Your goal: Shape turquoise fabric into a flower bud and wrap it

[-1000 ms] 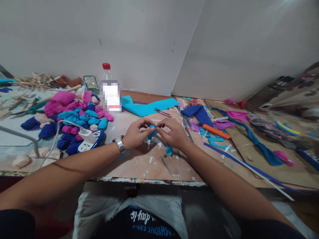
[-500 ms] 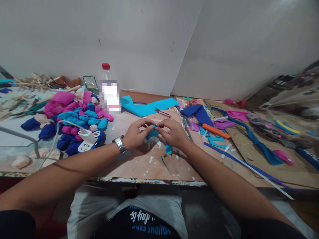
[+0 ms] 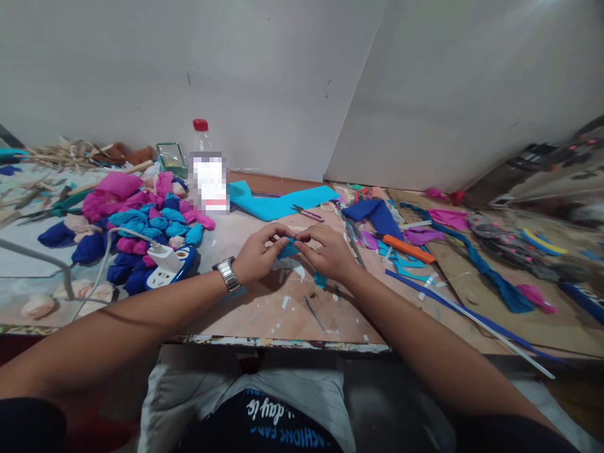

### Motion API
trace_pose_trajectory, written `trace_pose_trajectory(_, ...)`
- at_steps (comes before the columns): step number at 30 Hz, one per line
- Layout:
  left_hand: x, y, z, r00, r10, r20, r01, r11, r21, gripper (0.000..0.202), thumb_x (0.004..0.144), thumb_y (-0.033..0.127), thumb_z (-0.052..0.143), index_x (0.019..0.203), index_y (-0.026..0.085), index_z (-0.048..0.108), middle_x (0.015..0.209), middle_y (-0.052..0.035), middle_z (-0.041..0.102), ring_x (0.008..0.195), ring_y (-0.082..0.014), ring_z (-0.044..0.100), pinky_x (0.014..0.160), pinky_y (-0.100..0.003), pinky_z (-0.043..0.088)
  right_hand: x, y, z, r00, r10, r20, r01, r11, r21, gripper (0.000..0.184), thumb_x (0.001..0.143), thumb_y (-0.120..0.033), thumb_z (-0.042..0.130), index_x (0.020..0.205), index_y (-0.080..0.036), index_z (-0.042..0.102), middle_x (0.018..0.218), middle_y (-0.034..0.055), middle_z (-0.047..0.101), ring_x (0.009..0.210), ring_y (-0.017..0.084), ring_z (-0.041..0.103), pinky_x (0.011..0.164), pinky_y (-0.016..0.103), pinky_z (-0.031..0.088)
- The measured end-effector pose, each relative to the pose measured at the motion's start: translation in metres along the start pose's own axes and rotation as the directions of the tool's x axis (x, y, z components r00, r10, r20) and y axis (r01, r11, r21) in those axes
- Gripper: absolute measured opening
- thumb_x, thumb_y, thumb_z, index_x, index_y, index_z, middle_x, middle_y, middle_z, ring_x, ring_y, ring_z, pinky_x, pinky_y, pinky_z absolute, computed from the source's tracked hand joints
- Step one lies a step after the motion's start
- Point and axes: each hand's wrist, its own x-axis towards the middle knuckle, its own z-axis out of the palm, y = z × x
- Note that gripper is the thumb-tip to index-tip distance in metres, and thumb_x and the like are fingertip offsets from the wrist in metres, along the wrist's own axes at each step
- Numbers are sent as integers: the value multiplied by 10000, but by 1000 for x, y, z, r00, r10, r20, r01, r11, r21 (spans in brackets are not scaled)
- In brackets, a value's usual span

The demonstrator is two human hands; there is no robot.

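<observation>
Between my two hands is a piece of light-blue crepe paper (image 3: 287, 250), pinched and bunched at the fingertips. My left hand (image 3: 258, 253), with a silver watch on the wrist, is closed on its left side. My right hand (image 3: 326, 250) pinches the other side, and a tail of the paper hangs below its fingers. Both hands are just above the worktable (image 3: 268, 314), with thumbs nearly touching. Behind them lie a long light-blue crepe strip (image 3: 278, 206) and small pink-handled scissors (image 3: 309, 213).
Left of my hands is a heap of blue and pink paper flowers (image 3: 155, 220) beside a power strip (image 3: 172, 270) with a plugged-in cable. A red-capped bottle (image 3: 202, 145) stands behind. To the right lie an orange utility knife (image 3: 408, 248), a white stick (image 3: 495, 333) and cardboard (image 3: 472, 302).
The hanging tail of light-blue paper looks a little shorter below my right hand. Both hands keep almost the same place and pinch.
</observation>
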Motion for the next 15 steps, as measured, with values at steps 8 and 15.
trace_pose_trajectory(8, -1, 0, 2, 1000, -3, 30, 4, 1000, -30, 199, 999, 352, 540, 1088, 200, 632, 1080, -71, 701, 1009, -194, 654, 894, -340, 511, 0, 1, 1, 1000, -17, -7, 16, 1000, -23, 111, 932, -324, 669, 921, -219, 702, 895, 62, 758, 875, 233, 684, 822, 398, 514)
trace_pose_trajectory(15, -1, 2, 3, 1000, -14, 21, 14, 1000, -13, 169, 955, 353, 617, 1031, 202, 613, 1044, -59, 684, 988, -189, 652, 898, -346, 512, 0, -1, 0, 1000, 30, 0, -30, 1000, -10, 133, 923, -351, 689, 913, -221, 711, 917, 65, 773, 894, 243, 697, 838, 409, 518)
